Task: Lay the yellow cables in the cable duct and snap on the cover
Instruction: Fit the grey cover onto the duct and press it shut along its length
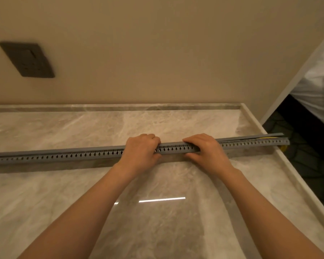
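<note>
A long grey slotted cable duct (64, 156) lies across the marble counter from the left edge to past the right edge. Its grey cover (251, 138) sits along the top, flush on the left and slightly lifted at the far right end. There a bit of yellow cable (271, 135) shows under the cover and another bit (284, 148) below the duct end. My left hand (140, 152) wraps over the duct at the middle, fingers on top, thumb under. My right hand (206, 150) grips it just to the right the same way.
The marble counter (157, 212) has a raised rim at the back and right side (254, 118). A beige wall with a dark socket plate (28, 59) stands behind. To the right are dark patterned floor and white bedding (318, 90).
</note>
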Motion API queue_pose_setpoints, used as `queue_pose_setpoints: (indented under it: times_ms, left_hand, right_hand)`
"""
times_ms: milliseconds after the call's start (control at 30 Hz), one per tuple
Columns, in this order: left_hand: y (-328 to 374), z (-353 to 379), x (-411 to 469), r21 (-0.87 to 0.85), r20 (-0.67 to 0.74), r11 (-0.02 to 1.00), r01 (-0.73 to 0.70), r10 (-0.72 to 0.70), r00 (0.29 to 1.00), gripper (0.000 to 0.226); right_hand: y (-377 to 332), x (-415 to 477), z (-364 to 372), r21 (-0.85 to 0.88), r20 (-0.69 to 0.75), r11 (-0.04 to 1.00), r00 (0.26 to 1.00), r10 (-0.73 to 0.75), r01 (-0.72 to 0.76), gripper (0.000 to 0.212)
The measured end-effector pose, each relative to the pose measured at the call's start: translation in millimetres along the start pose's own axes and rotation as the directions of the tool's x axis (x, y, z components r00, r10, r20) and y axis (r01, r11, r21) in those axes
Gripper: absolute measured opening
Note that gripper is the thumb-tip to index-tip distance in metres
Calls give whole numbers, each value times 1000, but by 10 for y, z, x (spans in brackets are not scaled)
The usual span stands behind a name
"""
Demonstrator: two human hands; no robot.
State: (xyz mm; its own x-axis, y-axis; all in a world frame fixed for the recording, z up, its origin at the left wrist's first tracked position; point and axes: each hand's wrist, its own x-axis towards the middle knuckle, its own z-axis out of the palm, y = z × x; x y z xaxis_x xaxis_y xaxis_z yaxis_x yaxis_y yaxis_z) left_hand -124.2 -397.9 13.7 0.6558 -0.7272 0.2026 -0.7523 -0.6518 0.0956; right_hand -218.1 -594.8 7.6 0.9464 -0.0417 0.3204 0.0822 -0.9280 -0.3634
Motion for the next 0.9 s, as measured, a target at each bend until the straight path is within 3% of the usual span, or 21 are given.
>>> queue_pose_setpoints:
  times_ms: [367,767,900]
  left_hand:
    - [53,-26,-4,-41,19,997,69,-68,997,31]
    - [240,-95,-38,-56,35,973,223,-221,975,30]
    - [423,-79,59,106,63,962,251,-258,964,24]
  right_hand:
    - [250,214,-183,20,105,979,974,-202,201,36]
    - [373,302,-104,110,111,968,965,-236,225,35]
    - [378,292,-98,101,107,967,964,-243,232,34]
